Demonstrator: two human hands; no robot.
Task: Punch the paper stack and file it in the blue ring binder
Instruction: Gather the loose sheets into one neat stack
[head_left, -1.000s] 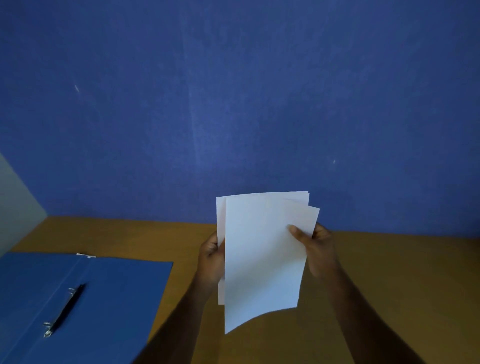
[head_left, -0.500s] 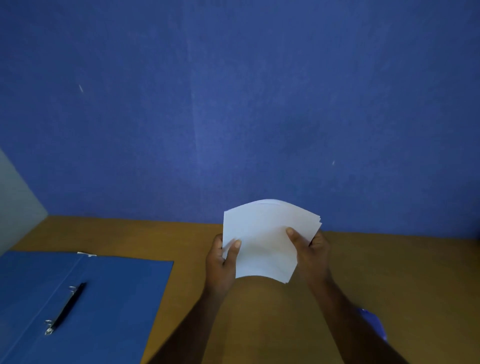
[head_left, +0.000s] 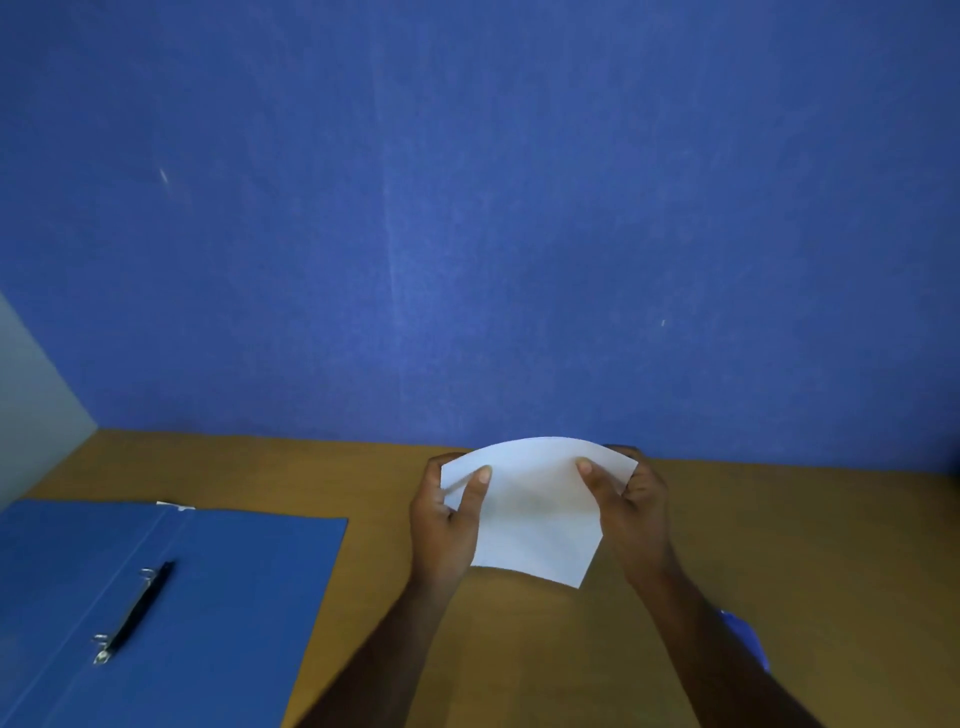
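Note:
A white paper stack (head_left: 535, 512) is held above the wooden desk (head_left: 805, 545), bowed upward along its far edge. My left hand (head_left: 441, 525) grips its left side with the thumb on top. My right hand (head_left: 636, 512) grips the right side the same way. The blue ring binder (head_left: 218, 597) lies open flat at the lower left of the desk, its black ring mechanism (head_left: 136, 610) with two metal rings exposed. No hole punch shows clearly.
A blue wall (head_left: 467, 208) rises right behind the desk's far edge. A grey side panel (head_left: 31, 395) stands at the far left. A small blue object (head_left: 748, 639) peeks out beside my right forearm.
The sheets were upright and fanned apart; they have been lowered toward the desk, gathered into one stack and tilted flatter, with both thumbs now on top.

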